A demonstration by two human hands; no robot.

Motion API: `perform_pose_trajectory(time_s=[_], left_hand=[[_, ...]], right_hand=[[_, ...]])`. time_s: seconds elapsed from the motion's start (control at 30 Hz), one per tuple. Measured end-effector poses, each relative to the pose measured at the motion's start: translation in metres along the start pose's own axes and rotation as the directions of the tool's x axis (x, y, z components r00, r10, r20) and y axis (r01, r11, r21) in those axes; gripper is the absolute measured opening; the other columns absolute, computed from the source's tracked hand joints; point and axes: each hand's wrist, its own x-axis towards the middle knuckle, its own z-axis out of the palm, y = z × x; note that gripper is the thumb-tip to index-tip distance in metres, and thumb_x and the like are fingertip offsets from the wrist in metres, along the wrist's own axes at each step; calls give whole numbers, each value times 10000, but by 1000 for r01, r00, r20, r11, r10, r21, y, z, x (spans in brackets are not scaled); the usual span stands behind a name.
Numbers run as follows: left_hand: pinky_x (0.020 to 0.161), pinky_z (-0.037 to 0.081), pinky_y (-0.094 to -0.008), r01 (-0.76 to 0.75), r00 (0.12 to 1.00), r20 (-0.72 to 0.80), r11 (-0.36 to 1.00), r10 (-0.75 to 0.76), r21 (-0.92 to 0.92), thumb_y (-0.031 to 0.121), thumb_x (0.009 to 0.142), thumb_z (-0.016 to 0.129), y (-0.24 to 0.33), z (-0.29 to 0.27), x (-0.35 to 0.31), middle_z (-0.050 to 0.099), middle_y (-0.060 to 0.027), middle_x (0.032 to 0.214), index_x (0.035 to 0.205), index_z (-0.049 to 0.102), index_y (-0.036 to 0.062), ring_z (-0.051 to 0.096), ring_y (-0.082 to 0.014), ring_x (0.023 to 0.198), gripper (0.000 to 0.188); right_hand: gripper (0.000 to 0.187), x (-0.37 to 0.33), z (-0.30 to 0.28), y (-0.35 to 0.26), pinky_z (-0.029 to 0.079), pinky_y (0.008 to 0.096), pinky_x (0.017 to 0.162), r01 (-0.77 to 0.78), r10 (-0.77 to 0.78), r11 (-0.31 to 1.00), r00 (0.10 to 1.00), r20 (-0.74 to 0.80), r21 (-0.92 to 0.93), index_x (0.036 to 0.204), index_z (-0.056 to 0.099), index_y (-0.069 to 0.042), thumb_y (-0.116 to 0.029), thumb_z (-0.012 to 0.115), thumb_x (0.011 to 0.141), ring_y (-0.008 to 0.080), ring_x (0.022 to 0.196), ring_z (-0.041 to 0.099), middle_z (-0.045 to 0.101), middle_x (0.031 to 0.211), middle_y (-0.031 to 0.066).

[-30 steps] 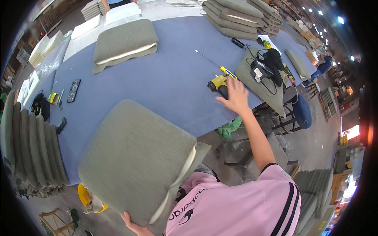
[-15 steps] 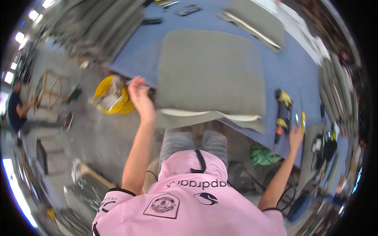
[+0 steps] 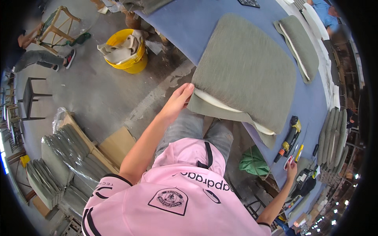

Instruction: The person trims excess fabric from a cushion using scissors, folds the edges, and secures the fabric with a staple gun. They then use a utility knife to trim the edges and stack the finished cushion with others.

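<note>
A grey-green seat cushion (image 3: 246,70) lies on the blue table, its near edge gaping so that white padding (image 3: 220,103) shows above a loose fabric flap. At the cushion's near left corner, my left hand (image 3: 179,103) pinches the cover's edge between thumb and fingers. My right hand (image 3: 291,169) is far to the right at the table's edge, closed on the red handles of what look like scissors (image 3: 289,161). Beside them lie a yellow-handled cutter (image 3: 299,152) and a black-and-yellow tool (image 3: 290,137), perhaps an air stapler.
A smaller cushion (image 3: 300,47) with an open edge lies farther back on the blue table (image 3: 181,23). Stacked cushions (image 3: 334,135) stand on the right. On the floor are a yellow bucket (image 3: 136,65) of fabric scraps and plastic-wrapped cushions (image 3: 75,147). Another person (image 3: 39,55) handles a chair frame.
The view has turned, so the table now slants to the right. My left hand has gone from open beside the cushion to pinching its corner. My right hand remains by the tools.
</note>
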Motion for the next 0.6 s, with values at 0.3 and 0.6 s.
perform_pose_trajectory(time_s=[0.3,0.6], left_hand=[[670,512,-409,-231,943,-110,855,314,464,413,1073,732,-10,10,4,673,-118,734,914,672,-3,688,-247,704,449],[651,496,-514,-253,858,-123,618,499,744,313,1064,725,1,17,-22,665,-223,762,888,662,3,643,-461,702,362]], right_hand=[[395,-21,-7,-332,501,256,721,177,-258,862,960,111,476,1375,688,-32,-276,752,1072,97,864,637,694,1016,-9],[557,-159,126,-594,573,539,704,864,-728,499,458,510,-65,1035,696,-37,-566,834,926,472,826,730,730,861,189]])
